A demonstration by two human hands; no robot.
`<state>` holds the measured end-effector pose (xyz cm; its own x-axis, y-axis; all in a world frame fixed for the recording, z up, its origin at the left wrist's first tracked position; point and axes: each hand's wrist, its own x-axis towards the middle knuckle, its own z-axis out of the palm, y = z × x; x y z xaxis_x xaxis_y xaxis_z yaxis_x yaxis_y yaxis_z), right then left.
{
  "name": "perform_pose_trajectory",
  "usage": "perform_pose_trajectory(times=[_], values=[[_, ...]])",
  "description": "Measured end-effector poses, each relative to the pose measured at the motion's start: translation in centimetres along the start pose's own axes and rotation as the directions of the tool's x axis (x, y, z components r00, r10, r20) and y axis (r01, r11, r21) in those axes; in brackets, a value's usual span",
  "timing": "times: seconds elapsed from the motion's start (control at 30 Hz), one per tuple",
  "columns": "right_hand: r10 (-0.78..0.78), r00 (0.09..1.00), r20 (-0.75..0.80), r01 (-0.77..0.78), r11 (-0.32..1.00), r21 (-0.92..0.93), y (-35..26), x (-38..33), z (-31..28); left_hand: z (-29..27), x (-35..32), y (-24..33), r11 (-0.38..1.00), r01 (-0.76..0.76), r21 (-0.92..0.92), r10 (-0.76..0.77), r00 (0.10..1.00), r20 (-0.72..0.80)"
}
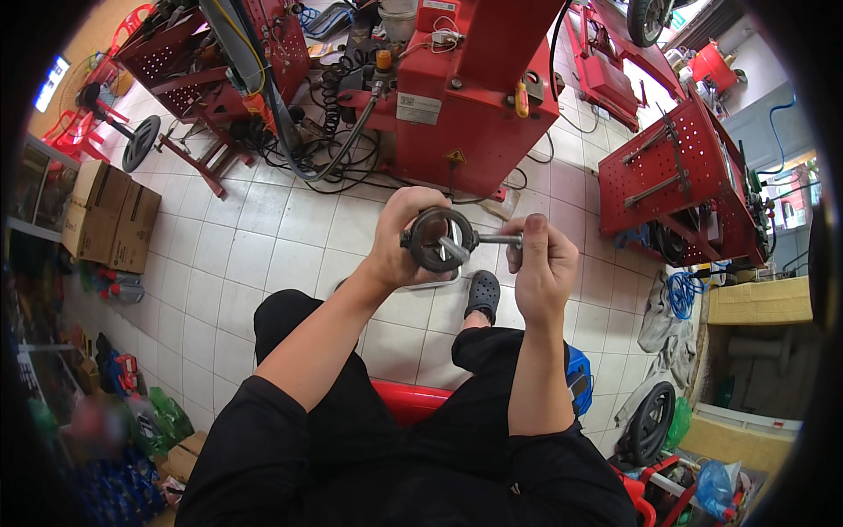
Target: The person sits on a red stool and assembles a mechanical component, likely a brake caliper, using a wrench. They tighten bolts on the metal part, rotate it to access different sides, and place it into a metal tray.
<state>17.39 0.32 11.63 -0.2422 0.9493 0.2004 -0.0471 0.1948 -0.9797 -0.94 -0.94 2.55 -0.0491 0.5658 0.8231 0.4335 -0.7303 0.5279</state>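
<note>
Above my lap, my left hand (395, 239) is closed around the outer side of a dark metal ring (428, 263). Its open middle faces me, and a short grey metal pin (455, 249) shows across it. From the ring's right side juts a slim metal bolt (498, 239). Thumb and fingers of my right hand (545, 272) pinch the bolt's outer end. Behind the ring, part of a white tray (436, 284) shows on the floor; my left hand hides the rest.
A large red machine (474, 114) stands ahead, with hoses and cables (338, 167) at its left. Red perforated tool stands (645, 180) are on both sides. Cardboard boxes (110, 215) are at left, a black wheel (652, 424) lower right. A red seat (408, 401) shows between my legs.
</note>
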Motion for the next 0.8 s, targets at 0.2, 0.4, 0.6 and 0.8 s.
perform_pose_trajectory(times=[0.2, 0.4, 0.6, 0.8], values=[[0.011, 0.987, 0.157, -0.039, 0.983, 0.177, -0.5, 0.1, 0.3, 0.6, 0.2, 0.6, 0.976, 0.2, -0.089, -0.201, 0.98, -0.004], [0.072, 0.973, 0.219, -0.107, 0.983, 0.151, 0.3, 0.3, 0.4, 0.6, -0.4, -0.2, 0.939, 0.278, -0.202, -0.284, 0.959, -0.005], [0.084, 0.978, 0.191, -0.061, 0.99, -0.124, 0.8, 0.5, -0.5, 0.5, -0.1, 0.0, 0.942, 0.27, -0.199, -0.274, 0.962, 0.005], [0.18, 0.972, 0.148, -0.141, 0.959, -0.244, 0.9, 0.3, -0.8, 0.9, -0.5, -0.2, 0.929, 0.254, -0.269, -0.26, 0.966, 0.015]])
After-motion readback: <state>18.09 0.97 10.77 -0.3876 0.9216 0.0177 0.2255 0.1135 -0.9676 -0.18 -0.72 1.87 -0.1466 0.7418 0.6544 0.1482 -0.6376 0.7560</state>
